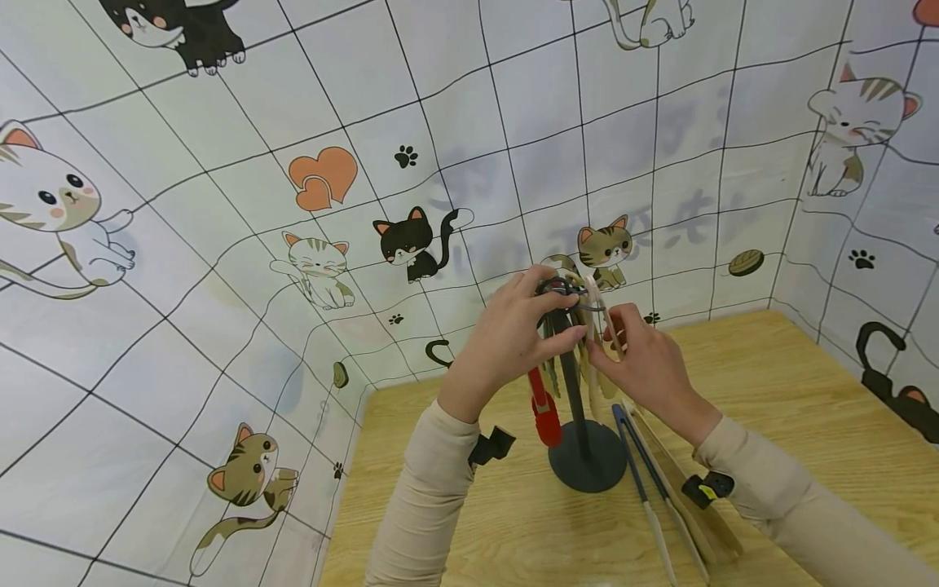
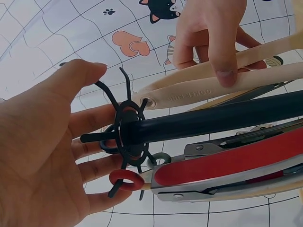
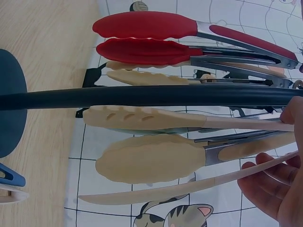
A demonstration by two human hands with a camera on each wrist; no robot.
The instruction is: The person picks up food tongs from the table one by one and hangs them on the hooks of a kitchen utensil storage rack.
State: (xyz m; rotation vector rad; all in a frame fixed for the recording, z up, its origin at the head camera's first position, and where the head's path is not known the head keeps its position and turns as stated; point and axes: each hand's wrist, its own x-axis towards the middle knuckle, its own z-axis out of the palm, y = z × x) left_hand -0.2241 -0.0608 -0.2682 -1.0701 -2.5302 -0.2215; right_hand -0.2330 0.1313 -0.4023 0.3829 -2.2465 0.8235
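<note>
At the top of a dark utensil stand (image 1: 575,399), my left hand (image 1: 502,338) holds the hook ring (image 2: 124,142), with the thumb at one hook and the fingers behind the others. My right hand (image 1: 649,367) grips beige tongs (image 2: 189,97), thumb on one arm and fingers at the other. The tongs' hanging hole sits at a hook of the ring. Red tongs (image 3: 147,26) hang by a red loop on the other side of the pole. Several more tongs, including a pair with scalloped beige heads (image 3: 151,158), hang around it.
The stand's round base (image 1: 587,469) rests on the wooden table (image 1: 513,522). Blue-and-white tongs (image 1: 645,465) lie to its right, beside a flat light-brown piece (image 1: 711,518). A cat-print wall covering (image 1: 513,163) rises behind the table.
</note>
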